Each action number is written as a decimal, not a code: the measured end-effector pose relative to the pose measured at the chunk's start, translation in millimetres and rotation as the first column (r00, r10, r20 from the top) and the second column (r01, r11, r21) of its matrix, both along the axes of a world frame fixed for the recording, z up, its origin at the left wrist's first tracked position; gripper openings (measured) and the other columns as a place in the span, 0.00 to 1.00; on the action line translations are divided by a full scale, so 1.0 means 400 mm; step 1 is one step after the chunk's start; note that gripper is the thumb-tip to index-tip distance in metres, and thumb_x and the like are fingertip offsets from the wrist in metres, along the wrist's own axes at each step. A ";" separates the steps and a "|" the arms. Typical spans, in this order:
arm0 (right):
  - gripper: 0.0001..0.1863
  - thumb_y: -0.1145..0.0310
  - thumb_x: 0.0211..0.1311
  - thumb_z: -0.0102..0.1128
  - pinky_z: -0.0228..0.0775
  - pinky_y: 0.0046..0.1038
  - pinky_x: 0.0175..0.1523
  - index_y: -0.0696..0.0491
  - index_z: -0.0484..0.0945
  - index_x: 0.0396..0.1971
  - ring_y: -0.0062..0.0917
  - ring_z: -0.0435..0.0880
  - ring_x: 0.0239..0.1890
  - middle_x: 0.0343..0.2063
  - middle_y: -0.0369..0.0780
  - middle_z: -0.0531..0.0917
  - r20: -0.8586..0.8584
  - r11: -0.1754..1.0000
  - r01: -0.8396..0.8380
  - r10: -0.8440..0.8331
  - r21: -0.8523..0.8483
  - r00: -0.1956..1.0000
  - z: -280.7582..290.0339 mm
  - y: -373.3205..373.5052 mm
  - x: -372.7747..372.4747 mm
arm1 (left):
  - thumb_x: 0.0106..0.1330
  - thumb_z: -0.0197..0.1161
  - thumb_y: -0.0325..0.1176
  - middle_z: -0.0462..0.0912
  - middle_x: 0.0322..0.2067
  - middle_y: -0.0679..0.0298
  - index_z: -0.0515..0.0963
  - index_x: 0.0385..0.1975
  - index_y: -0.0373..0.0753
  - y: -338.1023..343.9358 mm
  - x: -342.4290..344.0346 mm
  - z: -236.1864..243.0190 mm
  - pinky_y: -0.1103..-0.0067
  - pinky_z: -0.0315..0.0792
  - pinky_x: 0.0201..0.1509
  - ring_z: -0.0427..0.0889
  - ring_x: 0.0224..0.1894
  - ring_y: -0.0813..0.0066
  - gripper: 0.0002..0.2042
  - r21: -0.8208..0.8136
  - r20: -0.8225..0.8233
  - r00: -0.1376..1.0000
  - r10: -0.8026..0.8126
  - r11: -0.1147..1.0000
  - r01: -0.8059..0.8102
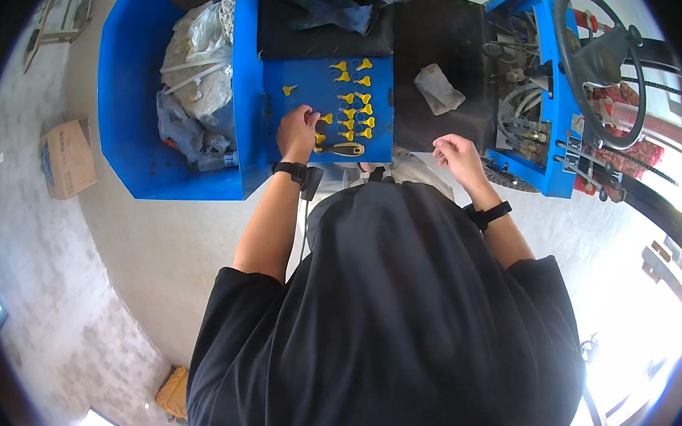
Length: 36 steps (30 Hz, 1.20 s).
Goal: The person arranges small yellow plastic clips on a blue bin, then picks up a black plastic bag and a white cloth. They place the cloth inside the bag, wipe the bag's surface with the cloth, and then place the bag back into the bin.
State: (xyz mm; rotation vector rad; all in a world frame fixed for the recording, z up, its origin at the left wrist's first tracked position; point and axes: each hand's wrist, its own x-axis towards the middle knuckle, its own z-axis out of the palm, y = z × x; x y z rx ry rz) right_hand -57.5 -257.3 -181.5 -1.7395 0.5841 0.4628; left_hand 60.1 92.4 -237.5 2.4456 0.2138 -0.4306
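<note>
My left hand (299, 133) is over a blue metal platform, its fingers curled and closed. Right at its fingertips is a yellow wing-handled piece (326, 119), which looks like a small hose clamp; whether the fingers grip it is hidden. Several more such yellow clamps (364, 109) with dark rings lie in rough columns to the right. One yellow clamp (290, 89) lies apart, beyond the hand. A screwdriver (346, 149) with a yellow and black handle rests along the near edge. My right hand (459, 156) hangs in the air by the black panel, fingers loosely bent and apart, holding nothing.
A blue bin (128, 109) with plastic bags and a pale lump stands at left. Dark cloth (336, 10) lies beyond the platform. On the black panel (448, 42) sits a crumpled clear bag (438, 90). A steering wheel (641, 77) and exposed hoses are at right.
</note>
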 end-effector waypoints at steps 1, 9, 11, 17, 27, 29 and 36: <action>0.10 0.70 0.71 0.56 0.75 0.21 0.33 0.61 0.83 0.38 0.18 0.83 0.25 0.27 0.38 0.86 -0.007 1.000 -0.006 0.006 0.004 1.000 0.005 0.005 0.005 | 0.65 0.70 0.40 0.88 0.38 0.56 0.85 0.44 0.43 0.011 -0.007 0.004 0.64 0.78 0.43 0.86 0.41 0.53 0.12 0.004 0.007 0.999 -0.047 0.999 0.047; 0.11 0.69 0.71 0.57 0.75 0.21 0.33 0.61 0.83 0.39 0.17 0.83 0.25 0.27 0.38 0.86 -0.025 0.998 -0.059 0.059 0.016 0.998 0.017 0.047 0.043 | 0.63 0.69 0.38 0.85 0.40 0.59 0.84 0.38 0.44 0.056 -0.071 0.030 0.62 0.77 0.43 0.84 0.43 0.53 0.08 0.154 -0.034 0.947 -0.320 0.934 0.321; 0.11 0.69 0.71 0.57 0.74 0.21 0.33 0.61 0.83 0.39 0.17 0.83 0.25 0.27 0.38 0.86 -0.023 0.998 -0.067 0.068 0.013 0.997 0.015 0.053 0.046 | 0.63 0.68 0.38 0.85 0.38 0.58 0.84 0.36 0.43 0.057 -0.071 0.019 0.62 0.76 0.42 0.83 0.42 0.53 0.08 0.169 -0.017 0.944 -0.329 0.930 0.327; 0.11 0.68 0.70 0.58 0.74 0.21 0.32 0.60 0.84 0.39 0.18 0.83 0.24 0.26 0.38 0.86 -0.001 0.996 -0.087 0.087 0.009 0.996 0.001 0.049 0.039 | 0.64 0.68 0.41 0.86 0.34 0.57 0.83 0.31 0.42 0.046 -0.077 -0.006 0.61 0.76 0.38 0.84 0.39 0.52 0.10 0.132 -0.033 0.960 -0.277 0.951 0.279; 0.10 0.68 0.70 0.58 0.74 0.22 0.32 0.59 0.84 0.39 0.18 0.83 0.24 0.27 0.38 0.87 -0.014 0.996 -0.062 0.061 -0.061 0.998 -0.001 0.046 0.001 | 0.68 0.68 0.35 0.83 0.46 0.59 0.83 0.46 0.45 0.040 0.033 -0.005 0.64 0.79 0.43 0.84 0.43 0.53 0.09 0.051 0.324 0.946 0.026 0.998 -0.045; 0.10 0.68 0.70 0.58 0.74 0.22 0.32 0.59 0.84 0.39 0.18 0.83 0.24 0.27 0.37 0.87 -0.008 0.998 -0.031 0.031 -0.054 0.999 0.000 0.039 -0.013 | 0.71 0.63 0.32 0.75 0.60 0.61 0.79 0.58 0.51 0.032 0.068 0.007 0.66 0.81 0.49 0.83 0.51 0.54 0.16 0.208 0.293 0.955 -0.053 0.978 -0.009; 0.09 0.68 0.71 0.58 0.73 0.22 0.31 0.58 0.83 0.39 0.17 0.82 0.24 0.27 0.37 0.87 0.064 0.996 -0.011 0.017 -0.090 0.998 0.012 0.032 -0.014 | 0.71 0.65 0.35 0.82 0.51 0.57 0.82 0.52 0.42 0.050 0.128 -0.044 0.67 0.82 0.51 0.85 0.49 0.55 0.12 0.353 0.197 0.940 -0.279 0.914 0.198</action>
